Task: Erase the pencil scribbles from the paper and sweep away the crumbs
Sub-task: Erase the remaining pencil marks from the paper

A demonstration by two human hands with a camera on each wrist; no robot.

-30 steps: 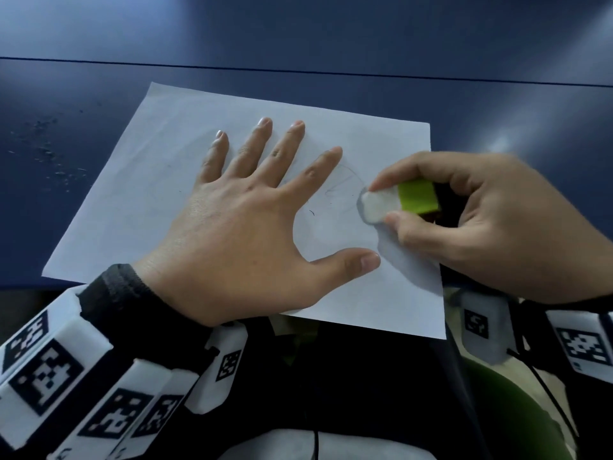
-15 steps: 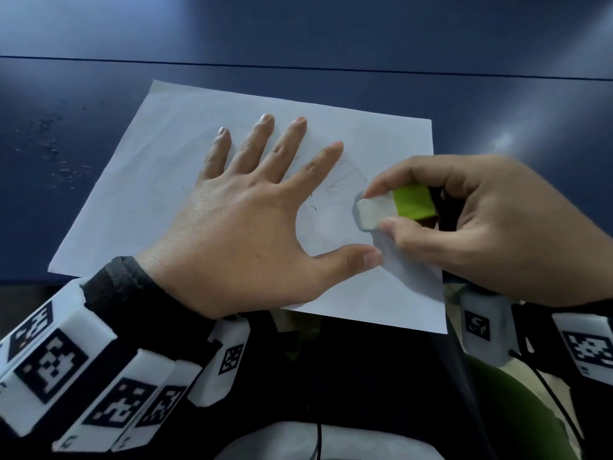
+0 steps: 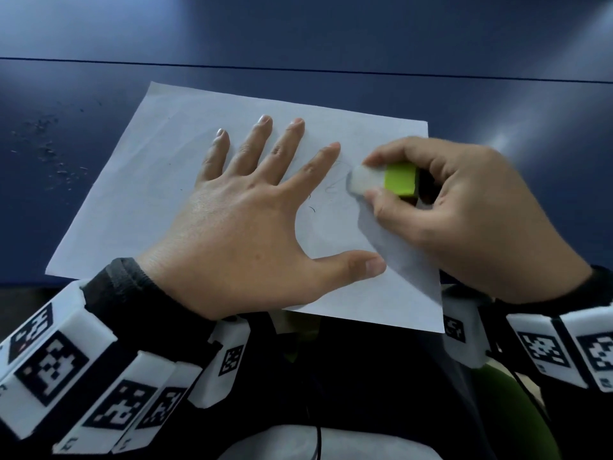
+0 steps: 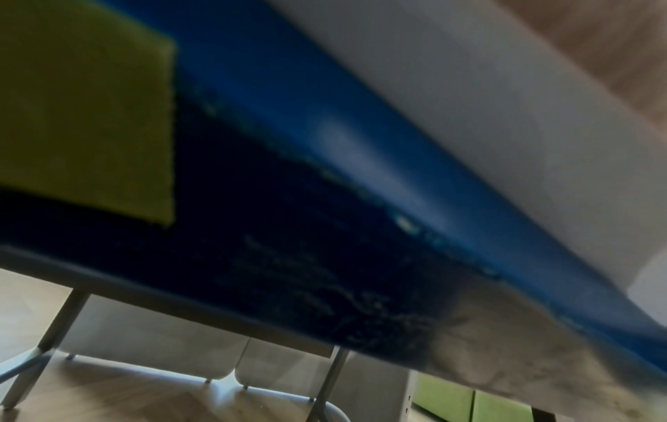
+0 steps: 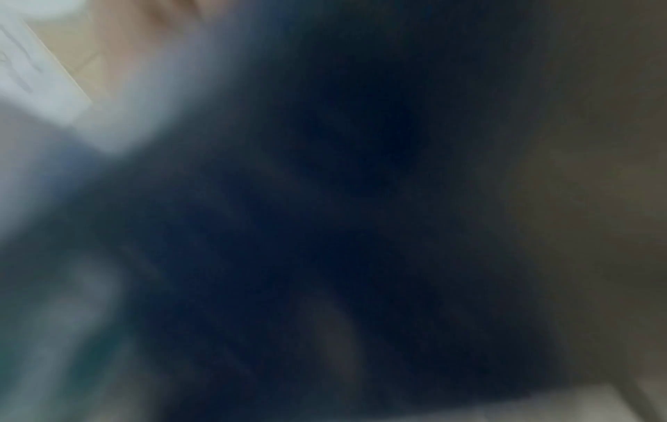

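Note:
A white sheet of paper (image 3: 159, 180) lies on the dark blue table (image 3: 331, 34). My left hand (image 3: 252, 210) is spread flat on the sheet, fingers straight, pressing it down. My right hand (image 3: 371, 179) pinches a white eraser with a green sleeve (image 3: 381, 180) between thumb and forefinger, its white end touching the paper just right of my left forefinger. Faint pencil scribbles (image 3: 328, 190) show between the two hands. The right wrist view is blurred and dark; the left wrist view looks under the table edge.
Eraser crumbs (image 3: 49, 151) lie scattered on the table left of the sheet. A seam (image 3: 298, 69) runs across the table behind the paper. The sheet's near right corner overhangs the table's front edge, above my lap.
The eraser has moved up the sheet, away from me, towards my left forefinger's tip. The left hand has stayed flat on the paper.

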